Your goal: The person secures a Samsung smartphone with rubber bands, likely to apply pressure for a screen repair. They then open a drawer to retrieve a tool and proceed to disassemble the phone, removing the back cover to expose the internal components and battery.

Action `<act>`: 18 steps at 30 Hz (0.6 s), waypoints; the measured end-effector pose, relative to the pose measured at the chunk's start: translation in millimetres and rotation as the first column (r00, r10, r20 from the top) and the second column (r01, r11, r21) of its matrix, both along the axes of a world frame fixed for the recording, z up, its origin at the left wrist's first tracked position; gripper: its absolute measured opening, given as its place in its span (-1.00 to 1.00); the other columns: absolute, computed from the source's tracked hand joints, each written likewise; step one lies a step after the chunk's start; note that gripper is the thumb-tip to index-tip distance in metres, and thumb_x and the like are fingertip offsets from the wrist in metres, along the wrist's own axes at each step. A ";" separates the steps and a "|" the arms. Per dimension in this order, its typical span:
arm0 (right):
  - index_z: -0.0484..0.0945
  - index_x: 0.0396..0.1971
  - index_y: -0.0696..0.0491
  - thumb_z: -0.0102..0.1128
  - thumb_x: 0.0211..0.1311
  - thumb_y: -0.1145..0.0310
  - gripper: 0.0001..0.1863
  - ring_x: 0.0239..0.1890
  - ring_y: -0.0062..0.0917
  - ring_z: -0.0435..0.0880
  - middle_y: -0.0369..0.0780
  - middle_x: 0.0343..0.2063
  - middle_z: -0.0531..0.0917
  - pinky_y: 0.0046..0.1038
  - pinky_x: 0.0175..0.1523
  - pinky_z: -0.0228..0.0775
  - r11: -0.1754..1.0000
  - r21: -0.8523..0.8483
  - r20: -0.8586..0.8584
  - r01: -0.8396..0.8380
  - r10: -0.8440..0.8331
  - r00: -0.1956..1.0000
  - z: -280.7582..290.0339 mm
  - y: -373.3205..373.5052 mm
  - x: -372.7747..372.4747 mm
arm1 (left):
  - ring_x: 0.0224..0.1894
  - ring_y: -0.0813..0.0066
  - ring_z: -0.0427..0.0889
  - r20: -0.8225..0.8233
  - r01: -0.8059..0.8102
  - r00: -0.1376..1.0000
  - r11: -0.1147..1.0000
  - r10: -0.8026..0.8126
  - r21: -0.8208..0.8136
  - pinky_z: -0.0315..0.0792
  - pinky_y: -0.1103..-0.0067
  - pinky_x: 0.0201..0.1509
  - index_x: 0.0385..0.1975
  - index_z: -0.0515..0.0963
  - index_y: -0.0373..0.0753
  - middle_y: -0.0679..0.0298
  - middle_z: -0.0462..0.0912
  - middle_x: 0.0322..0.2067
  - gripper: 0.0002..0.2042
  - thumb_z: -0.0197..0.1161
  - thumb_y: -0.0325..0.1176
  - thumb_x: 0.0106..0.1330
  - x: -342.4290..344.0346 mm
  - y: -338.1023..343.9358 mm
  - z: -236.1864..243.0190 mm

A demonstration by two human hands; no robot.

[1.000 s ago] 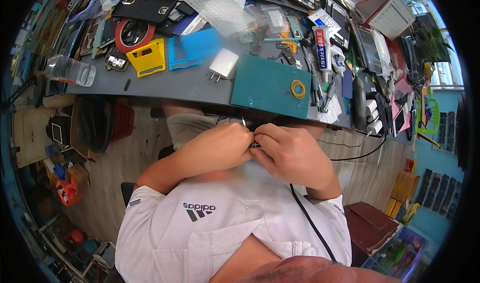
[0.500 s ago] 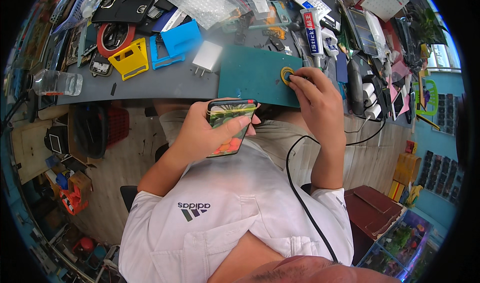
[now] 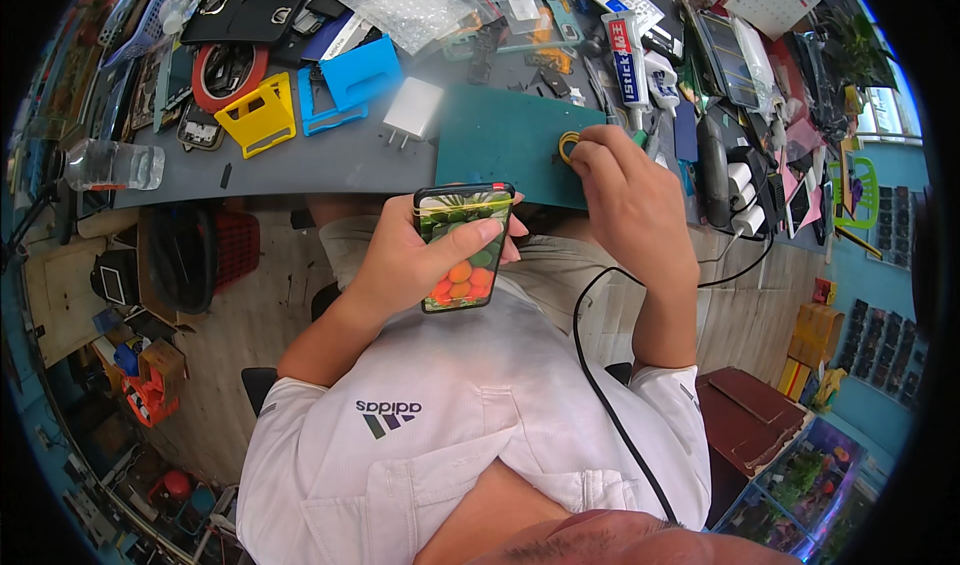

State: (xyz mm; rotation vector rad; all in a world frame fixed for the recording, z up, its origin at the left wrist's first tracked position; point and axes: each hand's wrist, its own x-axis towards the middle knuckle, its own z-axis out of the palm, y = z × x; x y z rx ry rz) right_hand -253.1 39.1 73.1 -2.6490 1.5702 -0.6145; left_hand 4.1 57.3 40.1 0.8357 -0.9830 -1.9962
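My left hand [image 3: 395,260] is wrapped round a smartphone [image 3: 462,280] with a black edge, held above my lap. Its lit screen shows a picture of orange and green round shapes. A thin yellow rubber band [image 3: 450,206] crosses the phone near its top end, and my thumb lies over the screen. On the green mat [image 3: 500,140], my right hand [image 3: 632,190] has its bent fingers closed at a small bundle of yellow rubber bands [image 3: 568,146]. The fingers cover part of that bundle.
Beside the mat lie a white charger plug [image 3: 414,108], a blue phone stand [image 3: 362,75] and a yellow one [image 3: 258,115]. A glue tube [image 3: 625,60] lies behind my right hand. A black cable [image 3: 590,365] runs past my right forearm. A clear bottle [image 3: 115,165] lies far left.
The phone has turned so that its screen shows more fully. My right hand has shifted slightly, its fingers bent more and covering more of the rubber bands.
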 end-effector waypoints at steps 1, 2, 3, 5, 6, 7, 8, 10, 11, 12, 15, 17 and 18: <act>0.60 -0.17 0.14 0.35 0.28 0.58 -0.84 -0.30 -0.31 0.74 -0.22 -0.17 0.69 -0.39 -0.23 0.59 1.000 -0.004 0.045 0.006 -0.006 0.999 0.1 -0.3 0.4 | -0.17 0.40 0.79 -0.008 -0.004 1.000 1.000 0.004 0.008 0.69 0.47 -0.04 0.18 0.57 -0.49 0.04 0.79 -0.12 -0.67 0.27 -0.49 0.49 -0.1 0.1 -0.4; 0.59 -0.17 0.15 0.33 0.30 0.58 -0.84 -0.33 -0.32 0.74 -0.22 -0.18 0.69 -0.41 -0.24 0.58 1.000 -0.008 0.091 0.013 -0.012 0.996 0.1 -0.5 0.6 | -0.17 0.40 0.79 -0.015 -0.008 1.000 1.000 0.008 0.015 0.69 0.46 -0.03 0.18 0.57 -0.50 0.04 0.79 -0.12 -0.67 0.27 -0.49 0.49 -0.1 0.0 -0.7; 0.58 -0.16 0.14 0.31 0.33 0.58 -0.86 -0.34 -0.32 0.74 -0.22 -0.19 0.70 -0.40 -0.27 0.57 1.000 0.006 0.153 0.022 -0.023 0.988 -0.9 -1.1 0.3 | -0.17 0.39 0.79 -0.021 -0.009 1.000 1.000 0.009 0.020 0.69 0.46 -0.03 0.19 0.56 -0.50 0.03 0.79 -0.11 -0.66 0.27 -0.49 0.48 0.0 -0.9 -0.9; 0.57 -0.15 0.14 0.27 0.38 0.57 -0.89 -0.35 -0.34 0.75 -0.21 -0.23 0.71 -0.40 -0.31 0.55 0.999 0.034 0.277 0.041 -0.049 0.960 -3.8 -2.1 -1.2 | -0.17 0.37 0.80 -0.031 -0.006 0.999 1.000 0.007 0.029 0.70 0.45 -0.03 0.20 0.55 -0.51 0.02 0.79 -0.09 -0.64 0.28 -0.49 0.48 0.1 -3.2 -1.0; 0.57 -0.15 0.15 0.26 0.41 0.57 -0.91 -0.36 -0.38 0.74 -0.21 -0.24 0.72 -0.43 -0.30 0.54 0.995 0.084 0.369 0.052 -0.079 0.926 -3.5 -1.2 -1.1 | -0.16 0.33 0.80 -0.040 -0.015 0.999 0.999 0.017 0.036 0.70 0.42 -0.02 0.22 0.53 -0.53 -0.02 0.78 -0.07 -0.61 0.29 -0.49 0.46 -0.5 -2.9 -1.0; 0.58 -0.14 0.16 0.25 0.43 0.56 -0.92 -0.38 -0.43 0.73 -0.21 -0.25 0.72 -0.46 -0.28 0.54 0.989 0.134 0.455 0.055 -0.110 0.884 -3.3 -0.2 -0.1 | -0.16 0.28 0.81 -0.050 -0.027 0.998 0.999 0.029 0.043 0.71 0.38 -0.02 0.24 0.51 -0.56 -0.06 0.77 -0.05 -0.57 0.30 -0.48 0.43 -1.2 -2.5 -1.7; 0.58 -0.14 0.17 0.24 0.46 0.56 -0.94 -0.40 -0.48 0.73 -0.21 -0.27 0.73 -0.48 -0.27 0.54 0.981 0.184 0.534 0.053 -0.145 0.833 -2.9 1.1 1.0 | -0.15 0.24 0.82 -0.060 -0.038 0.997 0.998 0.041 0.049 0.72 0.35 -0.02 0.25 0.48 -0.58 -0.10 0.76 -0.03 -0.54 0.31 -0.47 0.41 -2.2 -2.1 -2.2; 0.59 -0.14 0.17 0.23 0.49 0.54 -0.95 -0.37 -0.56 0.71 -0.23 -0.27 0.73 -0.53 -0.24 0.52 0.958 0.287 0.659 -0.017 -0.185 0.729 -2.6 5.8 4.8 | -0.11 0.24 0.80 -0.101 -0.071 0.992 0.997 0.074 0.031 0.70 0.35 0.03 0.31 0.43 -0.56 -0.10 0.72 0.04 -0.49 0.33 -0.49 0.40 -4.7 -2.6 -3.3; 0.60 -0.13 0.17 0.23 0.51 0.53 -0.95 -0.36 -0.60 0.69 -0.24 -0.27 0.72 -0.55 -0.23 0.51 0.941 0.333 0.712 -0.060 -0.210 0.670 -2.7 9.0 7.5 | -0.09 0.24 0.80 -0.120 -0.090 0.988 0.996 0.092 0.023 0.69 0.35 0.05 0.34 0.41 -0.56 -0.11 0.71 0.07 -0.46 0.34 -0.50 0.39 -6.0 -2.8 -3.7; 0.60 -0.13 0.18 0.24 0.50 0.53 -0.94 -0.35 -0.61 0.69 -0.24 -0.27 0.72 -0.56 -0.22 0.51 0.926 0.361 0.725 -0.107 -0.207 0.656 -2.6 12.7 10.9 | -0.08 0.24 0.80 -0.118 -0.091 0.989 0.996 0.093 0.018 0.69 0.35 0.06 0.36 0.39 -0.55 -0.10 0.70 0.08 -0.44 0.34 -0.52 0.38 -7.1 -3.1 -3.1; 0.60 -0.14 0.20 0.24 0.48 0.56 -0.94 -0.35 -0.60 0.69 -0.21 -0.26 0.68 -0.54 -0.24 0.54 0.881 0.415 0.741 -0.229 -0.181 0.646 -0.1 23.4 24.4 | -0.07 0.30 0.78 -0.121 -0.111 0.986 0.994 0.112 0.019 0.67 0.39 0.08 0.38 0.39 -0.51 -0.02 0.71 0.05 -0.42 0.38 -0.60 0.35 -11.5 -2.5 2.8; 0.59 -0.14 0.23 0.22 0.48 0.58 -0.94 -0.36 -0.56 0.69 -0.18 -0.23 0.63 -0.52 -0.26 0.55 0.936 0.267 0.705 -0.228 -0.029 0.708 2.4 23.2 35.5 | -0.08 0.35 0.78 -0.070 -0.123 0.990 0.992 0.122 -0.013 0.67 0.42 0.07 0.34 0.44 -0.49 0.03 0.74 0.00 -0.44 0.41 -0.60 0.34 -13.7 -2.2 0.5; 0.59 -0.14 0.24 0.21 0.48 0.59 -0.94 -0.37 -0.55 0.69 -0.17 -0.22 0.61 -0.50 -0.28 0.56 0.954 0.191 0.676 -0.233 0.044 0.736 2.9 23.0 40.2 | -0.09 0.38 0.77 -0.044 -0.129 0.991 0.991 0.127 -0.029 0.67 0.44 0.07 0.33 0.46 -0.48 0.06 0.75 -0.03 -0.46 0.42 -0.60 0.34 -14.2 -2.5 -1.1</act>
